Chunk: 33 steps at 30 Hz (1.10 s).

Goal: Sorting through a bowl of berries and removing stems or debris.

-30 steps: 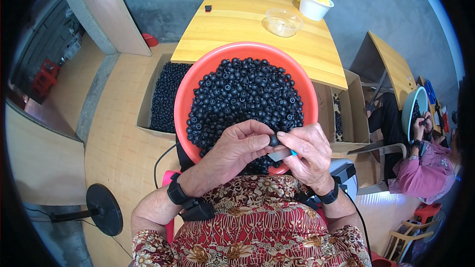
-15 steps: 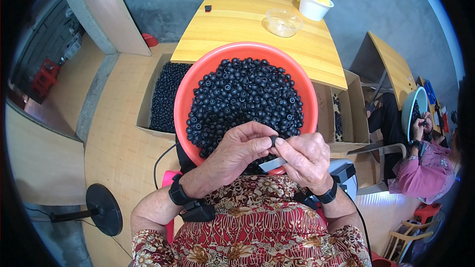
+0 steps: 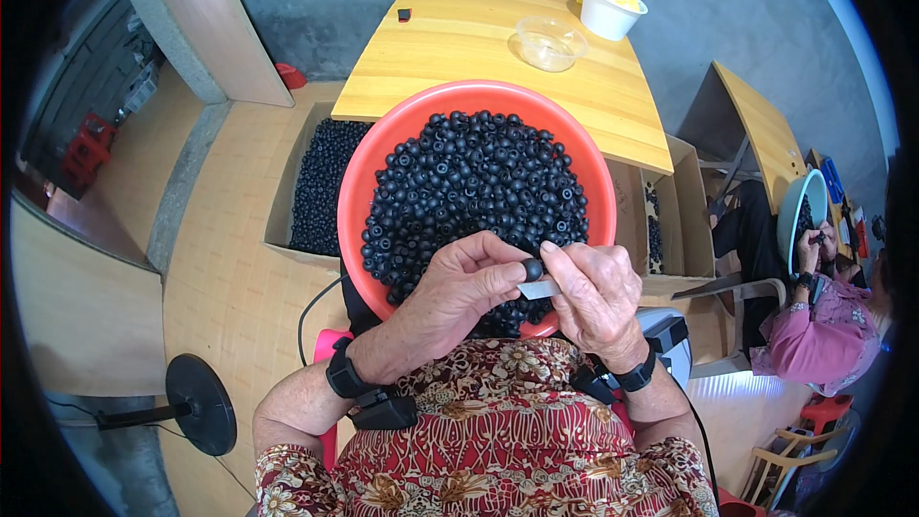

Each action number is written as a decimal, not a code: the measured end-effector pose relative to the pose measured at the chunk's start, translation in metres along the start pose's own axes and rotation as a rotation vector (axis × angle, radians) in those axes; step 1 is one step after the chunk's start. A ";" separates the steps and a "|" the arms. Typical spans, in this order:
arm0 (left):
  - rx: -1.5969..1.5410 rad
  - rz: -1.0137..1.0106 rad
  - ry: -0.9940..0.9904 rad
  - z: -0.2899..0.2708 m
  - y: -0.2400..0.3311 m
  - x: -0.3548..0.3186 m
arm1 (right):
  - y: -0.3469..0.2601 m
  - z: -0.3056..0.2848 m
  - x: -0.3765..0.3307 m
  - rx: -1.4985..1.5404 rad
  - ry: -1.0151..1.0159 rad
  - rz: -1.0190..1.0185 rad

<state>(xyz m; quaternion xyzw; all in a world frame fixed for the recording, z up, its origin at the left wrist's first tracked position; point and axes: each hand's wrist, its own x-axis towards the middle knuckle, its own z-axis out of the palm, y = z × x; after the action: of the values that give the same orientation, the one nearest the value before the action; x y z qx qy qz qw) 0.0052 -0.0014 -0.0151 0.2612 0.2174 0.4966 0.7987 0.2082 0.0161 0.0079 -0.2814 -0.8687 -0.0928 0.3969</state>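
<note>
A red basin [image 3: 355, 201] before me is heaped with small black round parts [image 3: 469, 177], many showing a hole. Over its near side, my left hand [image 3: 471, 278] pinches one black round part [image 3: 532, 269] between thumb and fingers. My right hand [image 3: 601, 299] is closed on a short flat metal blade [image 3: 539, 289], whose slanted end lies just below that part. The right thumb is raised a little off the part. Whether the blade's edge touches the part, I cannot tell. The blade's other end is hidden in my right fingers.
Behind the basin stands a yellow wooden table [image 3: 459, 38] with a clear bowl [image 3: 550, 44] and a white tub [image 3: 611, 14]. Cardboard boxes [image 3: 281, 201] flank the basin, the left one full of black parts. At right, another person [image 3: 823, 330] works over a light-blue basin [image 3: 793, 215].
My right thumb has lifted away from the black part, and the blade has moved up against its underside. More of the part shows now. My left hand has barely moved.
</note>
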 end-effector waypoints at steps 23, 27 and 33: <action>-0.023 0.003 -0.056 -0.007 0.000 -0.002 | 0.000 0.003 0.002 -0.042 0.015 0.017; -0.047 -0.012 -0.052 -0.006 0.001 -0.001 | 0.003 0.007 0.001 -0.050 0.021 0.023; -0.030 0.017 -0.032 -0.005 -0.001 -0.001 | 0.003 0.006 0.002 -0.012 0.013 0.001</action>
<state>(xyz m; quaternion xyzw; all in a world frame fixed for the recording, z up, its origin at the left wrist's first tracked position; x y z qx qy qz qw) 0.0024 -0.0018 -0.0194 0.2591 0.1950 0.5022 0.8016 0.2048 0.0224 0.0051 -0.2837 -0.8654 -0.0995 0.4009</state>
